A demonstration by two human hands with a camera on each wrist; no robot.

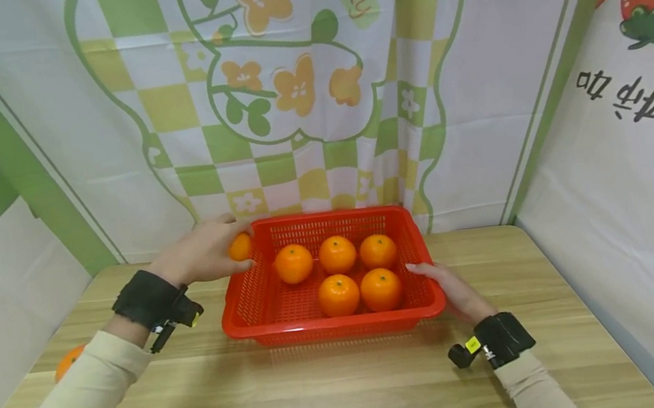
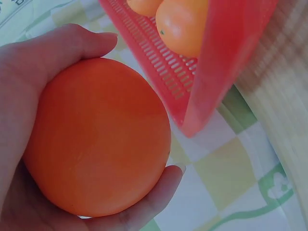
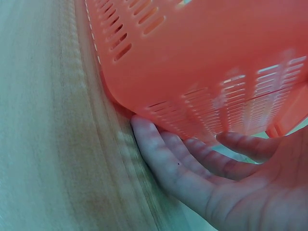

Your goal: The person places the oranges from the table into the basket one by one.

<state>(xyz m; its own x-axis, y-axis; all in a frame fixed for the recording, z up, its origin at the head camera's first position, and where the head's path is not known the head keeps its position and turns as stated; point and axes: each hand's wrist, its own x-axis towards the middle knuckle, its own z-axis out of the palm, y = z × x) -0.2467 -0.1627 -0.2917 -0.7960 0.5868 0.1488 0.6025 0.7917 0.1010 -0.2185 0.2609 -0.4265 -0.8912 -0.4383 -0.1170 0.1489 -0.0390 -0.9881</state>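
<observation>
My left hand (image 1: 209, 250) grips an orange (image 2: 98, 137), thumb and fingers curved round its sides. It is at the left rim of a red plastic basket (image 1: 350, 329) with slotted walls. Inside the basket lie several oranges (image 1: 339, 295), mostly toward the middle and right, with bare floor at the front left. At the basket's right side my right hand (image 1: 453, 291) holds on, its thumb lying over the rim. In the right wrist view its fingers (image 3: 163, 161) touch the outside of the basket low down, near the table.
Another orange (image 1: 69, 362) sits on the wooden table (image 1: 327, 397) at the left, partly hidden by my left forearm. A patterned curtain (image 1: 322, 163) hangs just behind the basket. Printed white sheets (image 1: 627, 178) wall in both sides.
</observation>
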